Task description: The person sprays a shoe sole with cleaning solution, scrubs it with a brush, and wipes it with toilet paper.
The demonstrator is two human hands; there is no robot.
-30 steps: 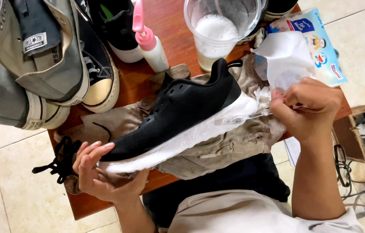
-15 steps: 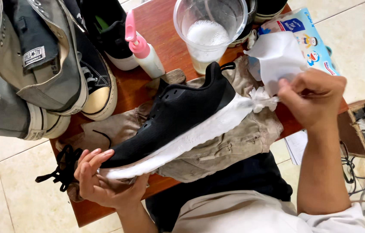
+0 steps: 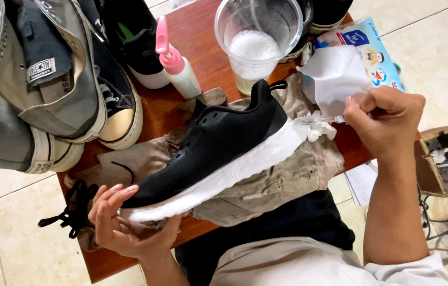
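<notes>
Black knit over a thick white sole: the sneaker (image 3: 218, 153) lies on its side across a khaki cloth (image 3: 266, 185), toe toward seven o'clock, heel toward one o'clock. My left hand (image 3: 123, 222) cups the toe from below, fingers curled around the sole's front edge. My right hand (image 3: 385, 122) is closed in a pinch on a small brush (image 3: 319, 121), its bristles touching the white heel rim, with a white wipe (image 3: 335, 77) standing up behind my knuckles.

At twelve o'clock from the heel stands a clear plastic cup (image 3: 258, 42) of foamy liquid, just beside the heel loop. At eleven o'clock a pink-capped bottle (image 3: 176, 66) leans, near the shoe's collar. Grey canvas shoes (image 3: 38, 90) crowd the wooden table (image 3: 203, 47) toward nine and ten o'clock. Loose black laces (image 3: 73, 209) hang over the table's near-left edge. The table's right edge runs just under my wrist; beyond it, at three o'clock, sits a wooden box (image 3: 446, 159) on the tiled floor.
</notes>
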